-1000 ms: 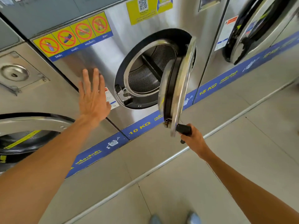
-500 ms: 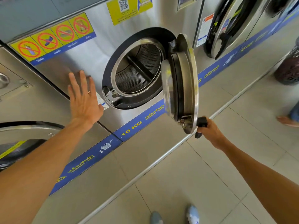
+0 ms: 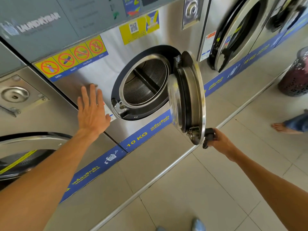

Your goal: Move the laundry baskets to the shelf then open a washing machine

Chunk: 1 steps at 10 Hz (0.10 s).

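Note:
The steel 10 KG washing machine point(image 3: 106, 70) stands in front of me with its round door point(image 3: 191, 97) swung out on the right-hand hinge, edge-on to me. The perforated drum point(image 3: 145, 82) shows inside with nothing in it. My right hand point(image 3: 220, 142) grips the black door handle point(image 3: 209, 136) at the door's lower edge. My left hand point(image 3: 92, 110) lies flat, fingers spread, on the machine's front panel left of the opening. A dark laundry basket point(image 3: 295, 79) with clothes stands on the floor at the far right.
Other machines flank this one: a closed door at lower left point(image 3: 28, 154) and a larger washer with its door ajar point(image 3: 236, 32) on the right. A person's bare foot point(image 3: 283, 127) is on the tiled floor at right. My shoes point(image 3: 198, 225) show at the bottom.
The door has swung further out to the right with my right hand on its handle. My view has shifted so the basket and the other person's foot show at right.

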{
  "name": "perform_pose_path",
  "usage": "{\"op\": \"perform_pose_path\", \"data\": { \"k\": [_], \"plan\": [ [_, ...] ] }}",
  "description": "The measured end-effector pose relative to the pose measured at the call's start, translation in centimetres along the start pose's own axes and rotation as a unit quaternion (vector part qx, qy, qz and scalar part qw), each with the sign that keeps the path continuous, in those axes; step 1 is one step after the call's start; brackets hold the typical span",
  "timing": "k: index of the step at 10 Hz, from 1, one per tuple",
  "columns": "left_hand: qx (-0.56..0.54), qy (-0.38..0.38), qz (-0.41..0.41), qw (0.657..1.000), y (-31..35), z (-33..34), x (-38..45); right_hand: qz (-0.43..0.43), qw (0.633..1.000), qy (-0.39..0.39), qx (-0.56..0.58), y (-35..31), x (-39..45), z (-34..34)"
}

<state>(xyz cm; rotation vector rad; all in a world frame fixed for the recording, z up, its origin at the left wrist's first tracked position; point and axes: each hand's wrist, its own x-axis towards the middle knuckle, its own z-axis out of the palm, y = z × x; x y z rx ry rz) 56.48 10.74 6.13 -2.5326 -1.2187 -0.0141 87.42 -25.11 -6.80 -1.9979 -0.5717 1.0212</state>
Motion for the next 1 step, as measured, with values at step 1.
{"op": "perform_pose_path", "data": {
  "k": [1],
  "plan": [
    [-0.061, -0.037, -0.008, 0.997, 0.20, -2.64, -0.41, 0.014, 1.000, -0.004, -0.006, -1.26, -1.29, -1.47]
  ]
}}
